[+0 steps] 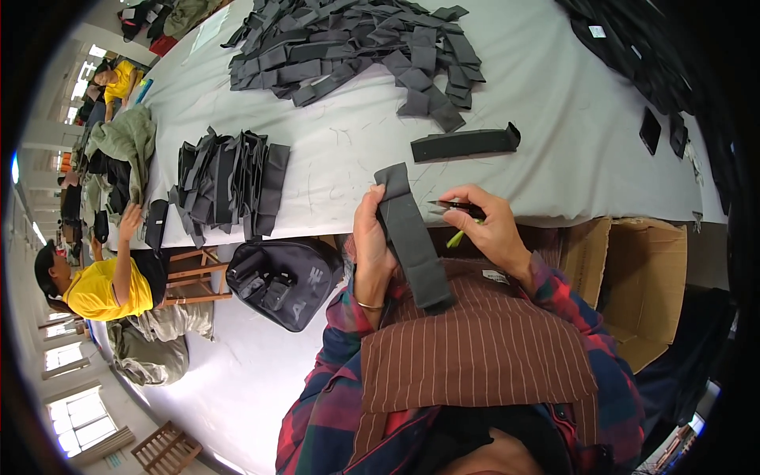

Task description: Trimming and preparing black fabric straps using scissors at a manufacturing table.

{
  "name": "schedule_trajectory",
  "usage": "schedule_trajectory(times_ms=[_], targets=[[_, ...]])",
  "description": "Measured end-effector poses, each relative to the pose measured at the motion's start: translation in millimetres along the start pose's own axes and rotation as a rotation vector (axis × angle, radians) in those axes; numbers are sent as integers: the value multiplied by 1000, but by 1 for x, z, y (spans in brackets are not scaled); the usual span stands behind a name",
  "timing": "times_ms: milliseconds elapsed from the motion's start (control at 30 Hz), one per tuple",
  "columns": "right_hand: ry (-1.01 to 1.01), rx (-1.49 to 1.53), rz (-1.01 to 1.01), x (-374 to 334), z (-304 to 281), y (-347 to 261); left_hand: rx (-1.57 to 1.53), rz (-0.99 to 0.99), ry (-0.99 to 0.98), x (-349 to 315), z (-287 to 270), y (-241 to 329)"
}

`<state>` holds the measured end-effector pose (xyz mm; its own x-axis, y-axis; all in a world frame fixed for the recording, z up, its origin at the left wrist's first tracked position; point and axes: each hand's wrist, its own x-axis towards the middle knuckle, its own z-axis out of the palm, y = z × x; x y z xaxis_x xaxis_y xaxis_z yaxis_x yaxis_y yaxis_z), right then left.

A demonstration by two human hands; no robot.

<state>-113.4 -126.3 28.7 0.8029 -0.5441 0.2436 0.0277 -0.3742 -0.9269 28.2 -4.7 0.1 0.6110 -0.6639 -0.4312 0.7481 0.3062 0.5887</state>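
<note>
The person's left hand (372, 233) holds a dark grey fabric strip (413, 235) over the near edge of the white-covered table (340, 174); the right hand (495, 227), also by that edge, grips thread snips (467, 208).

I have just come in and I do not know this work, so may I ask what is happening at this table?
A person's left hand holds a long dark grey fabric strip near the edge of a white-covered table. The right hand holds small dark snips, their blades pointing toward the strip but apart from it. One loose strip lies beyond the hands, a messy heap of similar strips lies farther back, and a tidier pile lies to the left.
</note>
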Motion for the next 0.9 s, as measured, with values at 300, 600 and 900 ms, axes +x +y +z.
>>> schedule_trajectory(times_ms=[300, 600, 900], targets=[[-104, 1, 113, 12, 4, 5, 154, 139, -120, -2, 3, 0], [4, -240, -62, 6, -4, -12, 155, 144, -17, -5, 12, 2], [-42, -364, -228, 2, 10, -17, 91, 157, -46, -11, 26, 3]])
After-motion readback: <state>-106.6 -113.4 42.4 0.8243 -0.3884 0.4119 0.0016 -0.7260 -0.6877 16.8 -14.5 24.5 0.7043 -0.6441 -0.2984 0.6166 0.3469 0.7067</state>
